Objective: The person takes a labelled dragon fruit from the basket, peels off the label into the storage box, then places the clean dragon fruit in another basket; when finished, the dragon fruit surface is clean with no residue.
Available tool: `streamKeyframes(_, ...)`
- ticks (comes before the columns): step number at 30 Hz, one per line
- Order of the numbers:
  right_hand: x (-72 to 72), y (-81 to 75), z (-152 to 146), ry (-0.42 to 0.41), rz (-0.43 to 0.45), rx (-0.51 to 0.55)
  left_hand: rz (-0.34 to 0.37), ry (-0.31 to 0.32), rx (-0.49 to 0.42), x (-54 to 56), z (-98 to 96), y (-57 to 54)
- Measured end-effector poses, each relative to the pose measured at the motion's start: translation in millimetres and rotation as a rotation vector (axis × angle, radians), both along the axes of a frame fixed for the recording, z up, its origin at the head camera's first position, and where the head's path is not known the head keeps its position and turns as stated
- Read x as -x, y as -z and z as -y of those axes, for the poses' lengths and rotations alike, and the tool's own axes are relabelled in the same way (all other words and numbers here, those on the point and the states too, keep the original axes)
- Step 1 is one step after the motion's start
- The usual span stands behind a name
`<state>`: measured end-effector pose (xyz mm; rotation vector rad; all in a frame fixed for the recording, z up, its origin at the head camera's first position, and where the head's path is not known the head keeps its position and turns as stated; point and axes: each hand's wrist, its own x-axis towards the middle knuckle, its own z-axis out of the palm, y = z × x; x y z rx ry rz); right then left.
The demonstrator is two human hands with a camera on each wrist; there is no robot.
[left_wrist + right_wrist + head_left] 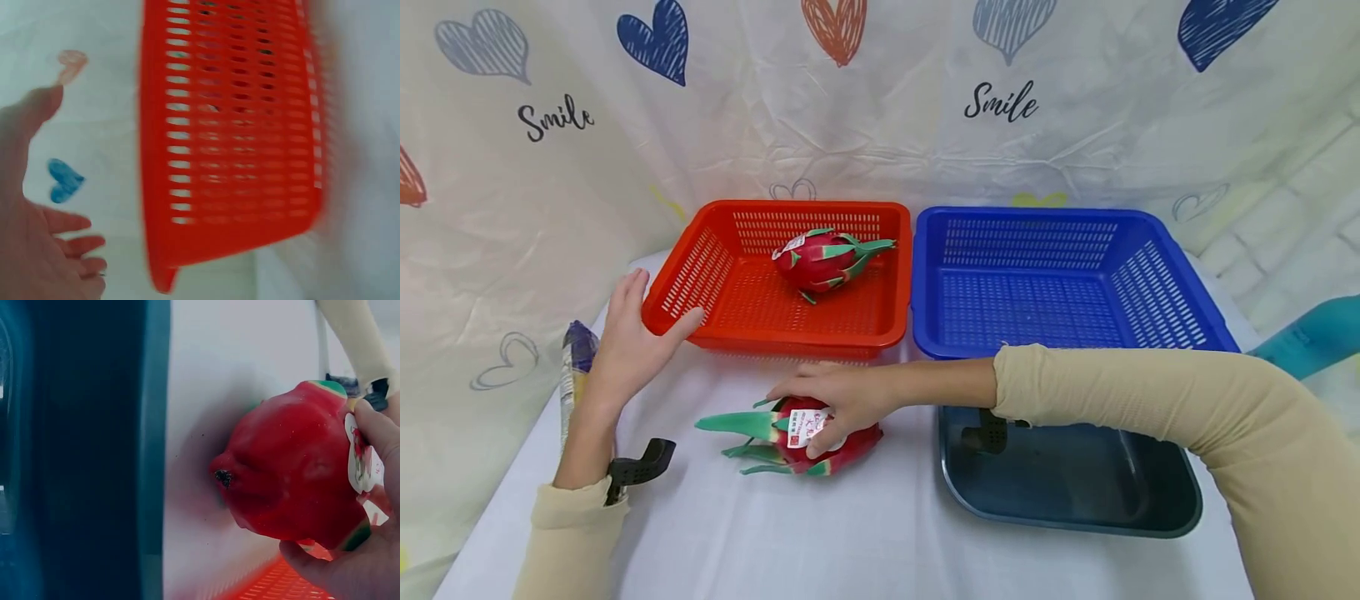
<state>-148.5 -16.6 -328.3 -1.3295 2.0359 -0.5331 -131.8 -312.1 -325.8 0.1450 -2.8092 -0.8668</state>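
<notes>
My right hand [838,398] grips a red dragon fruit [859,442] from above, in front of the red basket. Its green leaf tips point left, and a white label shows beside my thumb. From the right wrist view, the fruit's [287,469] dark stem end faces the camera; whether it touches the table I cannot tell. A second dragon fruit [827,262] lies inside the red basket [700,333]. My left hand [632,337], fingers extended and thumb spread, is by the basket's left front corner and holds nothing. The left wrist view has this hand [37,219] beside the basket wall.
A blue basket [1150,218] stands right of the red one. Before it is a dark teal tray [1075,479], partly under my right forearm. A purple-topped packet [580,346] lies behind my left wrist. At the right edge is a teal object [1311,337].
</notes>
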Motion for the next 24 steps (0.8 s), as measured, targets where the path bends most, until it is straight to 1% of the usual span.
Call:
streamKeyframes(2, 0.8, 1.0, -0.8, -0.002, -0.003, 0.005, -0.044, 0.060, -0.023, -6.4, -3.1, -8.5)
streamKeyframes(3, 1.1, 1.3, -1.2, -0.001, -0.004, 0.008, -0.057, 0.105, -0.033, -9.2, -4.4, -11.6)
streamKeyframes(5, 1.3, 1.7, -1.8, -0.001, -0.014, 0.015, -0.069, 0.216, -0.039, -14.2, -6.7, -15.4)
streamKeyframes(6, 1.2, 2.0, -1.9, 0.000, -0.022, 0.018, -0.066, 0.284, -0.046, -16.1, -7.6, -15.8)
streamKeyframes(9, -0.4, 2.8, -2.3, 0.006, -0.063, 0.023, 0.005, 0.482, -0.063, -20.8, -8.0, -13.7)
streamKeyframes(11, -1.9, 3.2, -3.0, 0.013, -0.118, 0.028, 0.072, 0.585, -0.054, -22.4, -8.3, -10.3)
streamKeyframes(12, -2.9, 3.3, -3.4, 0.016, -0.149, 0.032, 0.103, 0.621, -0.045, -23.0, -8.9, -8.7)
streamKeyframes(13, -4.0, 3.3, -4.0, 0.019, -0.180, 0.038, 0.122, 0.650, -0.035, -23.5, -9.4, -7.5)
streamKeyframes(14, -5.2, 3.4, -4.7, 0.022, -0.211, 0.045, 0.125, 0.675, -0.027, -23.9, -10.2, -6.6)
streamKeyframes(16, -7.6, 3.2, -6.4, 0.024, -0.255, 0.063, 0.111, 0.710, -0.034, -24.8, -11.8, -5.8)
streamKeyframes(18, -10.0, 2.9, -8.4, 0.021, -0.278, 0.083, 0.093, 0.742, -0.050, -25.9, -13.4, -6.4)
streamKeyframes(20, -12.2, 1.8, -10.3, 0.018, -0.283, 0.107, 0.097, 0.784, -0.071, -26.2, -15.5, -6.0)
streamKeyframes(21, -13.2, 1.1, -11.2, 0.018, -0.282, 0.120, 0.117, 0.801, -0.076, -26.1, -17.3, -5.2)
streamKeyframes(24, -15.5, -1.0, -13.5, 0.022, -0.290, 0.148, 0.220, 0.843, -0.079, -23.5, -25.4, 1.1)
